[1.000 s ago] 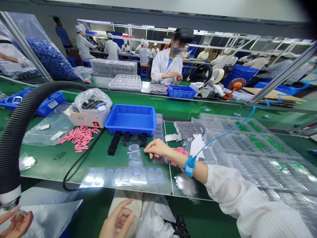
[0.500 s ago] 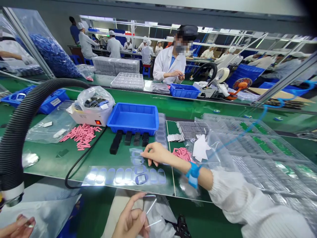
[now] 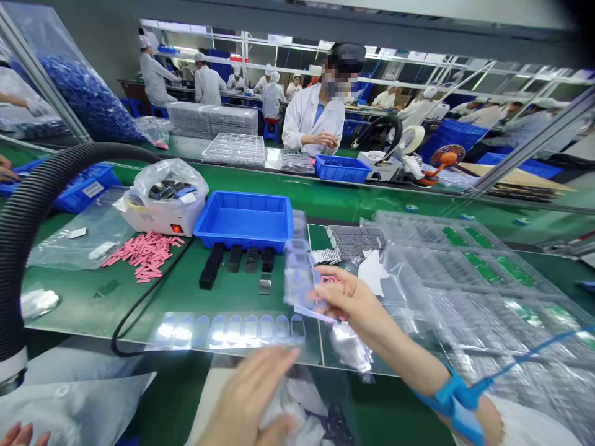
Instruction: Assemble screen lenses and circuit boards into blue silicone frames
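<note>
My right hand (image 3: 348,303) lifts a clear plastic strip with oval pockets (image 3: 298,279) above the green mat, its fingers at the strip's lower end. A blue wrist strap (image 3: 458,396) circles that wrist. My left hand (image 3: 246,396) is blurred at the bottom of the view, fingers extended, with nothing visible in it, above a white crinkled bag (image 3: 297,396). A clear sheet with a row of oval windows (image 3: 227,330) lies on the mat beyond it. Fingertips of another person (image 3: 18,435) show at the bottom left corner.
Several black blocks (image 3: 235,257) and a small metal piece (image 3: 264,284) lie below a blue plastic tray (image 3: 244,220). Pink strips (image 3: 144,255) lie to the left, beside a black corrugated hose (image 3: 28,210). Bagged trays of green circuit boards (image 3: 478,266) cover the right.
The clear oval pieces on the mat are gone from there, and a clear strip is now raised in my right hand. That hand has turned, pulling the wrist strap lower in view.
</note>
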{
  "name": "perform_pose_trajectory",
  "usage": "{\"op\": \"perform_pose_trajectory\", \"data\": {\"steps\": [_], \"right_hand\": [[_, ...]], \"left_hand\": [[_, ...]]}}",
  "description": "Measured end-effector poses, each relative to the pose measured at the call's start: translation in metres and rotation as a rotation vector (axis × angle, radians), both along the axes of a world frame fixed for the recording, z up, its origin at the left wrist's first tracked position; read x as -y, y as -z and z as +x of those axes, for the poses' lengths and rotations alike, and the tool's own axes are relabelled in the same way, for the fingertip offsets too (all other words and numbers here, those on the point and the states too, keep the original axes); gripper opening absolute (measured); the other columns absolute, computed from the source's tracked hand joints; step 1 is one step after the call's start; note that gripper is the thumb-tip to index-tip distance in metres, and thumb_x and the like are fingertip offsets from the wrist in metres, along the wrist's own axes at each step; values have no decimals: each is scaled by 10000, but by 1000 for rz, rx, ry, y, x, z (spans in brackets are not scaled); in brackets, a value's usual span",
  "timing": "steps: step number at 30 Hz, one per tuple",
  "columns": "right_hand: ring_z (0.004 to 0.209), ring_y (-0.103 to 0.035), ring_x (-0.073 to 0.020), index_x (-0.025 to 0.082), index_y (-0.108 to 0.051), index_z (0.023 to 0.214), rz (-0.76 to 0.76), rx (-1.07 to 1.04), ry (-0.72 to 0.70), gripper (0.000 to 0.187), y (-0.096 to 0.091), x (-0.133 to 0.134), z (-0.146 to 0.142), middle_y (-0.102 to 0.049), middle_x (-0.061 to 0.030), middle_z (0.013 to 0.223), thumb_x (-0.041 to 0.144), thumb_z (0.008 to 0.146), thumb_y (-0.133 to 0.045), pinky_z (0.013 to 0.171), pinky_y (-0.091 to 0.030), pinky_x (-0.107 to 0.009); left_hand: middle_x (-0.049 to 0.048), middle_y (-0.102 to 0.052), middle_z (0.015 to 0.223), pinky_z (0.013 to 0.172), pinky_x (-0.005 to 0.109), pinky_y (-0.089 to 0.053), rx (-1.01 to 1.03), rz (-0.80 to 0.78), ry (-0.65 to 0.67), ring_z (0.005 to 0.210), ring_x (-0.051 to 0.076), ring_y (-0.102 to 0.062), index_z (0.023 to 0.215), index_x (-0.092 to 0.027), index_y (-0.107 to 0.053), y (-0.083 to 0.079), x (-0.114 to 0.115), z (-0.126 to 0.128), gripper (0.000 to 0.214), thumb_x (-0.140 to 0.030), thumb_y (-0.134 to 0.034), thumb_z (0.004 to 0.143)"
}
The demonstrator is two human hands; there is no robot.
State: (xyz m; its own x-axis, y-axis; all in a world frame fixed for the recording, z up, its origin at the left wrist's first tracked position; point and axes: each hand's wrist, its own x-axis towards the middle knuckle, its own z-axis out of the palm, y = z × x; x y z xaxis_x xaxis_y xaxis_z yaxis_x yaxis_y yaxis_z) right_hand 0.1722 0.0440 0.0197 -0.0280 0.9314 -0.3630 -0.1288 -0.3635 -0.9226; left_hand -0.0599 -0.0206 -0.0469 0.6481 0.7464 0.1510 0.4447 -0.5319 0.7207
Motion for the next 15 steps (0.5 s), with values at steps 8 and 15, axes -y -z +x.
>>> {"op": "perform_pose_trajectory", "data": {"steps": [8, 15], "right_hand": [[736, -718, -192, 164, -469, 1103, 30, 167, 82, 450, 54, -56, 21, -726, -85, 891, 312, 754, -713, 602, -598, -263], [1005, -653, -266, 193, -437, 1265, 260, 545, -73, 556, 63, -50, 22, -529, -181, 1302, 306, 768, -659, 775, -582, -434]], "left_hand": [[79, -419, 1462, 978, 572, -457, -575, 499, -126, 1323, 318, -412, 1403, -296, -369, 28, -54, -53, 500, -396, -443, 919], [77, -529, 1389, 951, 507, -511, -474, 518, -94, 1271, 295, -492, 1300, -267, -523, 15, -65, -74, 399, -349, -469, 913]]}}
